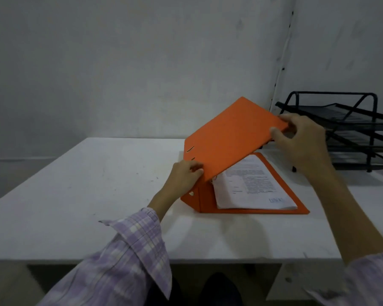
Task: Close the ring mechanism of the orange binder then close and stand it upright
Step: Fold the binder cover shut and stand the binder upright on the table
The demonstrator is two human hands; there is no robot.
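Observation:
The orange binder (228, 140) lies on the white table (97, 184), its back cover flat and its front cover raised at a slant over the printed pages (248, 184). My right hand (296, 138) pinches the far free edge of the raised cover. Against the spine, at the near corner of the cover, my left hand (184, 175) holds the binder. The ring mechanism is mostly hidden under the cover; only a bit of metal shows near the spine.
A black wire letter tray (352, 133) with stacked tiers stands at the right, close behind the binder. Walls close off the table at the back and right. The table's front edge runs just below my forearms.

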